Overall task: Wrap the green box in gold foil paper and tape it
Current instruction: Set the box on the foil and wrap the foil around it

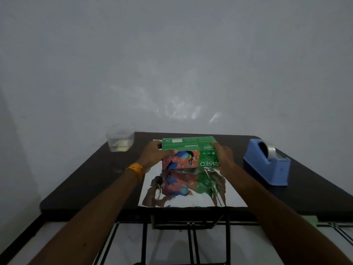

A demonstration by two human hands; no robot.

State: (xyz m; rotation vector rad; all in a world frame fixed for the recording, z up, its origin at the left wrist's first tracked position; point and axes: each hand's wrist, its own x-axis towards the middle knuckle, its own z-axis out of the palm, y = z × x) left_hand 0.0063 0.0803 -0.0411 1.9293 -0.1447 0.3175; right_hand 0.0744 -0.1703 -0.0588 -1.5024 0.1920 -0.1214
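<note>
I see both hands, left hand (152, 153) and right hand (223, 152), grasping green box (189, 148) | frame centre, over foil paper (191, 190) | tape dispenser (267, 165) right on surface (86, 178)

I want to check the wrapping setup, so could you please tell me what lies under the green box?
The green cardboard box sits on a shiny reflective foil sheet spread over the dark table. The foil directly beneath the box is covered.

Green box (189, 153) with parrot print, mirror-like foil (193, 190), blue tape dispenser (267, 165), orange wristband (136, 170)
</note>
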